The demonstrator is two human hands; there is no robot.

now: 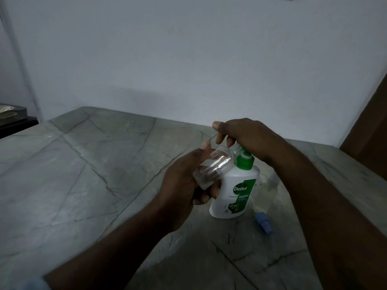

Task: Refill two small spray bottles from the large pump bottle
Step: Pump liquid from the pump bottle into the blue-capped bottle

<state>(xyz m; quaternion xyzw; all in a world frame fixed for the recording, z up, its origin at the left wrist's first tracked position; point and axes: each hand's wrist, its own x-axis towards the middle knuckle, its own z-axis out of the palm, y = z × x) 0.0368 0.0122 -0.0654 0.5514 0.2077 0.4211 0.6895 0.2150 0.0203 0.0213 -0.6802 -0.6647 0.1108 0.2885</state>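
A white pump bottle (233, 192) with a green collar and a green label stands on the grey stone counter (88, 174). My right hand (247, 139) rests on top of its pump head and hides it. My left hand (184, 181) grips a small clear bottle (213, 166), tilted, with its open neck up against the pump under my right hand. A second small clear bottle (267, 195) stands just right of the pump bottle, partly behind my right forearm. A blue spray cap (264, 222) lies on the counter in front of it.
A pale wall runs along the back of the counter. A brown wooden panel (368, 126) stands at the right edge. A dark object (12, 118) sits at the far left beyond the counter's corner.
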